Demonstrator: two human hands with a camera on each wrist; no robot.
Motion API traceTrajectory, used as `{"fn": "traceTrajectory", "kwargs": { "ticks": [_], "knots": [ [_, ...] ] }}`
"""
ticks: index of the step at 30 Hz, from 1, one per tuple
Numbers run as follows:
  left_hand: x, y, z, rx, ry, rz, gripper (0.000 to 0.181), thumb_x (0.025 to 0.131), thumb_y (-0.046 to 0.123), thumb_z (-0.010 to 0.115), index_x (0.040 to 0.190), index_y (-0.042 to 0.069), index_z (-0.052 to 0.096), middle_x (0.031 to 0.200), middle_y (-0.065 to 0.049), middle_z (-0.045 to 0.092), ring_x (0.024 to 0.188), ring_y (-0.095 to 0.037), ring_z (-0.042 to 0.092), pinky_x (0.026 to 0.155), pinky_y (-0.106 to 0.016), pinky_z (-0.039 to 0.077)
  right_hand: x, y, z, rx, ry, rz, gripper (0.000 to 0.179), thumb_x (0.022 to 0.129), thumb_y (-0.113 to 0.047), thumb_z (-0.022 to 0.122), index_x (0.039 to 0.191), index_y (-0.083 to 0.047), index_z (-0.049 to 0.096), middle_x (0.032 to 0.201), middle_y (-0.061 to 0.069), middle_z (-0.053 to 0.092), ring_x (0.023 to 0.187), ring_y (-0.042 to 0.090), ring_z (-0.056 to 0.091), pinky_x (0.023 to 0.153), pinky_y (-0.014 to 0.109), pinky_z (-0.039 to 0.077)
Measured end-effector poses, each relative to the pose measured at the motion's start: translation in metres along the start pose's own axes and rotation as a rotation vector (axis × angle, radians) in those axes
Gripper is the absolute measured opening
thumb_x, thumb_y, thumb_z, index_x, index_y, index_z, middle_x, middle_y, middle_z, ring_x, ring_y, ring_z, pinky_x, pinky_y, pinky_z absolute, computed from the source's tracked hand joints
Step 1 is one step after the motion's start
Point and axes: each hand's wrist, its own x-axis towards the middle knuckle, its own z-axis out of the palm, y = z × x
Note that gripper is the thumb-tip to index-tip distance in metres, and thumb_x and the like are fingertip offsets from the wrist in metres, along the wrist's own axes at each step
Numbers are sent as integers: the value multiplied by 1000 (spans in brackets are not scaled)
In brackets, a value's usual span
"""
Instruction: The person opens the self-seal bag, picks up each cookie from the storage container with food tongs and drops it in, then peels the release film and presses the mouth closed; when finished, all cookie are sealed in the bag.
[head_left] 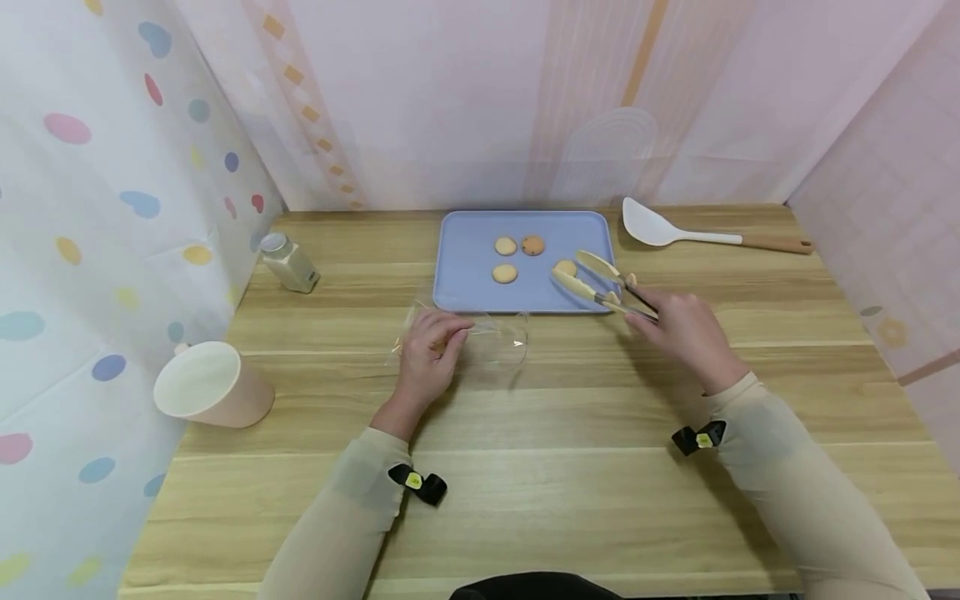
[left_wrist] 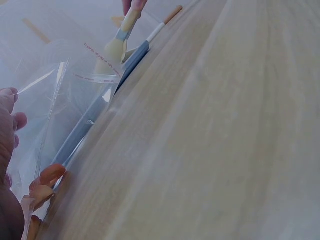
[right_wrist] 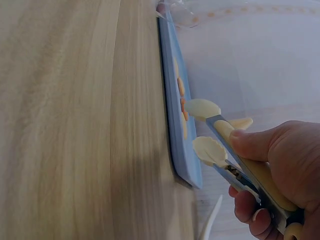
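Observation:
My left hand [head_left: 429, 350] pinches the edge of a clear plastic bag [head_left: 495, 343] just in front of the blue tray [head_left: 465, 227]. Orange-brown pieces [left_wrist: 52, 175] show low in the bag in the left wrist view, partly hidden by the hand. My right hand [head_left: 686, 333] grips a pair of tongs [right_wrist: 260, 175] with cream-coloured tips. The tips reach over the tray's right side and stand apart, with a pale round cookie [head_left: 565, 267] between them in the head view. Left of it on the tray lie a few more cookies [head_left: 505, 273], among them a browner cookie [head_left: 533, 245] with dark specks.
Right of the tray lies a white spatula [head_left: 705, 237] with a wooden handle end. A glass jar [head_left: 292, 265] with a grey lid stands at the left, and nearer to me is a pale pink mug [head_left: 243, 398]. Patterned curtains [head_left: 465, 108] hang around the wooden table [head_left: 540, 500].

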Motion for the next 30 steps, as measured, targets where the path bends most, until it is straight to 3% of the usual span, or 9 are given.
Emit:
{"fn": "traceTrajectory", "kwargs": {
  "ticks": [2,9,17,28,30],
  "knots": [
    [0,1,0,-2,1,4,13,84,-5,68,94,2,74,91,-12,69,92,-31,58,83,-38,45,2,1,2,-1,-3,9,49,88,-27,71,129,-4,60,93,22,70,54,23,48,53,44,42],
    [0,2,0,4,-1,-11,13,84,-4,68,94,2,73,92,-12,69,94,-30,58,85,-38,44,5,3,7,-12,-26,38,51,87,-27,72,131,-5,59,83,20,69,51,21,42,49,38,35],
    [0,1,0,-11,7,-5,13,84,-5,68,93,2,73,90,-11,69,92,-29,58,83,-37,44,8,2,12,5,-48,59,52,87,-27,72,131,-3,58,100,22,69,59,25,47,52,40,37],
    [1,3,0,-17,24,13,15,81,-8,69,92,1,73,90,-13,68,92,-32,58,83,-38,44,8,7,20,60,-43,107,52,86,-28,73,132,-9,59,102,19,70,58,22,44,51,36,32],
    [1,2,0,-12,24,11,15,81,-9,69,92,1,73,90,-13,68,92,-32,58,83,-38,44,8,10,22,88,-37,128,51,86,-29,74,132,-11,59,103,18,70,62,24,48,53,38,36]
  ]
}}
